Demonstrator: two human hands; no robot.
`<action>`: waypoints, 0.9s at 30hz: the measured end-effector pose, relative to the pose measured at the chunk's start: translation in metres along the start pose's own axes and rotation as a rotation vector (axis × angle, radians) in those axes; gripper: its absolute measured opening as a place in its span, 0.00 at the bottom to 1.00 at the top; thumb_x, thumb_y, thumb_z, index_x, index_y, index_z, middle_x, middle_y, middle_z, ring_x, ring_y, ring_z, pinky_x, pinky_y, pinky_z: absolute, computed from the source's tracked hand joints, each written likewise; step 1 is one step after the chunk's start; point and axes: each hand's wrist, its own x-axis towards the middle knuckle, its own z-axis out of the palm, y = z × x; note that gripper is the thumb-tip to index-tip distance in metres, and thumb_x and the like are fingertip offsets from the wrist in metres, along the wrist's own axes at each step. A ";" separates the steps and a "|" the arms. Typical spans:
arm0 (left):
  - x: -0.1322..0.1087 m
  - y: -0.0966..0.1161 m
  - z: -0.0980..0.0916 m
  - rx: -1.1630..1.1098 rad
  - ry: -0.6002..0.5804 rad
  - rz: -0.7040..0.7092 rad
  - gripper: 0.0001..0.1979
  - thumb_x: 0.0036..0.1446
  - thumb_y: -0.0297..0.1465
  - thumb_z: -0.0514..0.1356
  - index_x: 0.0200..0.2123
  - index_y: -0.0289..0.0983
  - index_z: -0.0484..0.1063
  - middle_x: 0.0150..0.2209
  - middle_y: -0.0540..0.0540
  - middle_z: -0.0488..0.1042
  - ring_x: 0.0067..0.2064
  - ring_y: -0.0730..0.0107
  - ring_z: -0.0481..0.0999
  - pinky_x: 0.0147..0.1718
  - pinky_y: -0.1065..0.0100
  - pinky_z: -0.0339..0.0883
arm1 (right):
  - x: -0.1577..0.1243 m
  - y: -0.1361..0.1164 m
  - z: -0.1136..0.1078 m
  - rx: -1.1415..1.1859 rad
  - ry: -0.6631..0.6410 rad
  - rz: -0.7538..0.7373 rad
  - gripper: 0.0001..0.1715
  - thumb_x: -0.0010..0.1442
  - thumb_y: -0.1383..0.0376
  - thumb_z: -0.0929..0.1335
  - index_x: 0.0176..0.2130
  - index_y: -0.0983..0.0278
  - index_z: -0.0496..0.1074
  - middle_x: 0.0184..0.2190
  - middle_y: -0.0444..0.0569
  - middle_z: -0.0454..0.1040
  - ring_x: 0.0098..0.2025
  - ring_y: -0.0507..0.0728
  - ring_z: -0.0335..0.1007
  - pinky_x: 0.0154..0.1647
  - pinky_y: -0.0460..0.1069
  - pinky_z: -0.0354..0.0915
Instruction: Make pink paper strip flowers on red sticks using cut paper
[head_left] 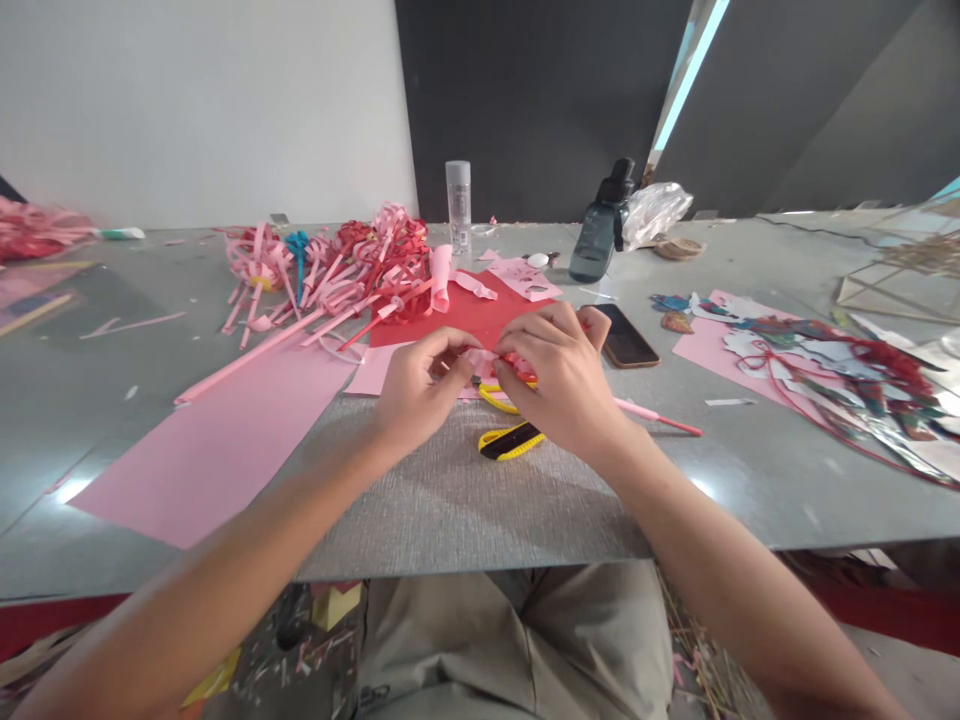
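Between the fingertips of both hands is a small pink and red paper flower (480, 360), mostly hidden by the fingers. My left hand (431, 375) pinches its pink edge between thumb and fingers. From the other side, my right hand (555, 365) grips it close to the red part. A thin pink and red rolled-paper stem (660, 416) sticks out beyond the right wrist; its join to the flower is hidden. Below the hands lie yellow-handled scissors (496, 400), partly covered, and a yellow and black utility knife (510, 441).
Finished-looking pink and red paper flowers (352, 260) are heaped at back left. Pink paper (217, 450) and a red sheet (480, 305) lie flat. A phone (626, 337), a dark bottle (596, 230), a clear bottle (459, 205) and paper cutouts (840, 370) stand or lie around.
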 end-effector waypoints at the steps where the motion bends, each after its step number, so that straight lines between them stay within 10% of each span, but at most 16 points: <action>1: 0.000 0.000 0.000 0.018 -0.007 0.016 0.11 0.67 0.40 0.63 0.40 0.39 0.77 0.32 0.49 0.79 0.31 0.72 0.75 0.30 0.70 0.68 | 0.000 0.000 0.000 -0.002 -0.001 -0.001 0.05 0.66 0.66 0.70 0.36 0.60 0.75 0.43 0.44 0.83 0.50 0.62 0.68 0.52 0.61 0.48; 27: -0.001 0.002 0.000 -0.049 -0.015 -0.004 0.11 0.66 0.42 0.63 0.41 0.40 0.78 0.32 0.48 0.78 0.30 0.70 0.74 0.28 0.69 0.68 | 0.001 0.001 0.002 -0.023 -0.040 -0.060 0.08 0.68 0.67 0.68 0.36 0.60 0.76 0.42 0.45 0.83 0.49 0.61 0.68 0.54 0.60 0.48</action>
